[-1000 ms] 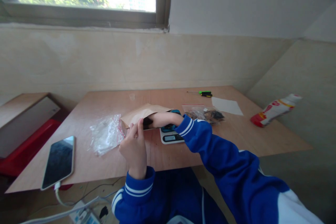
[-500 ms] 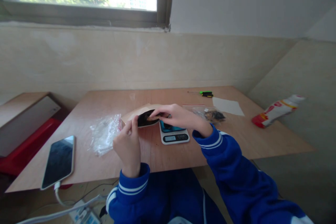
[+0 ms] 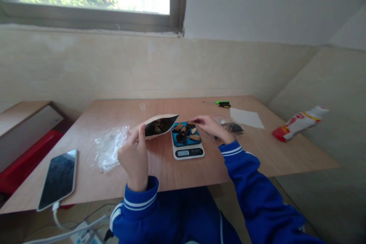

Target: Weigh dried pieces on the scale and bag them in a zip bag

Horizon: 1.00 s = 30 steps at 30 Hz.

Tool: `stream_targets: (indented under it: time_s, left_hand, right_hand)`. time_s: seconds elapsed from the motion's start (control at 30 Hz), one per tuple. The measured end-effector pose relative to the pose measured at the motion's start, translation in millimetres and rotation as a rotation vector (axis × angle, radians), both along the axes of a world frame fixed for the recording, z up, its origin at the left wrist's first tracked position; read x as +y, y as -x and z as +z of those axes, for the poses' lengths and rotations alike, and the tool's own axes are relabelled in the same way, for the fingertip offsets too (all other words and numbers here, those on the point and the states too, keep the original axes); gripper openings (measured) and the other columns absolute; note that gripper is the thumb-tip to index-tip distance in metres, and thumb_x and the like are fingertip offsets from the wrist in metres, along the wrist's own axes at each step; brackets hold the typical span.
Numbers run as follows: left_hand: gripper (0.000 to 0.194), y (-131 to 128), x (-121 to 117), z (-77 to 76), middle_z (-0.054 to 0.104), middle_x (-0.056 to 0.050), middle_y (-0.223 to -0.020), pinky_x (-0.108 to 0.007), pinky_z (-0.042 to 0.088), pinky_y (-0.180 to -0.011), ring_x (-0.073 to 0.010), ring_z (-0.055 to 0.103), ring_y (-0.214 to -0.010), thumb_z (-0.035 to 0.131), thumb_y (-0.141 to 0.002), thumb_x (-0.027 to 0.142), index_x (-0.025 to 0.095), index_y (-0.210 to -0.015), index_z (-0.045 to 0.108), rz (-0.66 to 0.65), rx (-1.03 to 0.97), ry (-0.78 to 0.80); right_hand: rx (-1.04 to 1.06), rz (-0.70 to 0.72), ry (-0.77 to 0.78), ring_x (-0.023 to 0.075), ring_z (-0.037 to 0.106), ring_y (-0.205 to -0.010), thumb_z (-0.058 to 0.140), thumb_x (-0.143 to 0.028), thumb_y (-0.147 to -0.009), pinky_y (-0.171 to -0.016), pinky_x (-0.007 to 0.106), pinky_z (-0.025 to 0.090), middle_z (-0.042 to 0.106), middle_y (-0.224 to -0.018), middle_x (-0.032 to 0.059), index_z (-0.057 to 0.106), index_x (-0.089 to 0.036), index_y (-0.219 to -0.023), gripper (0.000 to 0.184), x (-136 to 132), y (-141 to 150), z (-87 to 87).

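My left hand (image 3: pixel 134 156) pinches the near edge of a kraft paper pouch (image 3: pixel 168 121), whose mouth gapes toward me. Brown dried pieces (image 3: pixel 156 126) lie inside its dark interior. Right of the pouch stands a white digital kitchen scale (image 3: pixel 188 155) with a blue platform and a lit display. Several brown, pale and black dried pieces (image 3: pixel 183 137) are spread on the platform. At the platform's far right corner, my right hand (image 3: pixel 210 126) is closed in a pinch on a brown dried piece (image 3: pixel 192 122), partly hidden by the fingers.
Clear plastic bags (image 3: pixel 110 148) lie left of the pouch, and a tablet (image 3: pixel 58 179) with a charging cable sits farther left. A zip bag of dark pieces (image 3: pixel 233 127), white paper (image 3: pixel 247 117), screwdrivers (image 3: pixel 223 103) and a red-and-white bottle (image 3: pixel 299 123) are on the right.
My right hand has come out of the pouch and moved right to the scale with a brown piece. The pouch mouth has tilted more into view, and the scale platform is now uncovered.
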<state>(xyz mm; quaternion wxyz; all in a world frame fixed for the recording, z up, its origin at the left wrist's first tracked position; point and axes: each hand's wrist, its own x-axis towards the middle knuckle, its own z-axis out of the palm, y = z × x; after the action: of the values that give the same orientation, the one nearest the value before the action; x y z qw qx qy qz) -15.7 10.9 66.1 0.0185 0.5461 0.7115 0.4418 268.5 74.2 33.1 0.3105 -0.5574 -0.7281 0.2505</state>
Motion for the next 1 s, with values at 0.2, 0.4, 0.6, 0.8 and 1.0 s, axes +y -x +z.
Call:
stream_targets:
  time_s: [0.2,0.4,0.6,0.8,1.0]
  left_hand:
    - [0.036,4.0,-1.9,-0.5,0.064,-0.004,-0.058,-0.026,0.026,-0.055,-0.0141,0.046,-0.051,0.049,-0.092,0.044,0.022,-0.090,0.078,-0.023,-0.016,-0.019]
    - [0.036,5.5,-1.2,-2.5,0.061,-0.003,-0.055,-0.026,0.025,-0.054,-0.0136,0.042,-0.050,0.050,-0.091,0.045,0.021,-0.090,0.078,-0.016,-0.014,-0.014]
    - [0.040,2.7,0.8,-4.5,0.060,-0.005,-0.055,-0.027,0.023,-0.054,-0.0139,0.040,-0.050,0.048,-0.092,0.045,0.019,-0.088,0.078,-0.010,0.018,-0.024]
    - [0.041,4.0,-0.2,-5.2,0.054,-0.003,-0.050,-0.027,0.024,-0.054,-0.0132,0.037,-0.049,0.048,-0.092,0.046,0.018,-0.083,0.077,-0.018,-0.001,-0.012]
    - [0.043,3.6,0.2,-6.1,0.050,-0.001,-0.050,-0.027,0.022,-0.053,-0.0115,0.030,-0.048,0.049,-0.091,0.046,0.017,-0.077,0.076,-0.021,0.005,-0.024]
  right_hand:
    - [-0.047,0.013,-0.009,0.0253,0.070,-0.099,0.060,0.000,-0.078,-0.092,0.039,0.053,0.074,-0.105,0.0127,0.074,-0.013,-0.099,0.028,31.1,18.2,-24.0]
    - [0.011,0.078,0.012,0.0235,0.063,-0.115,0.058,-0.004,-0.082,-0.101,0.037,0.049,0.065,-0.126,0.0144,0.065,-0.012,-0.120,0.040,34.0,15.0,-34.9]
    - [0.044,0.068,0.024,0.0248,0.065,-0.112,0.057,-0.004,-0.080,-0.099,0.041,0.051,0.068,-0.121,0.0121,0.069,-0.016,-0.116,0.039,30.1,7.0,-37.4]
    - [0.095,0.090,0.014,0.0238,0.068,-0.104,0.062,-0.008,-0.078,-0.094,0.038,0.053,0.072,-0.112,0.0104,0.071,-0.015,-0.109,0.032,32.1,15.6,-36.2]
    - [0.128,-0.056,-0.055,0.0197,0.065,-0.107,0.052,-0.007,-0.083,-0.098,0.038,0.049,0.068,-0.119,0.0125,0.064,-0.014,-0.117,0.036,38.5,-0.5,-43.3]
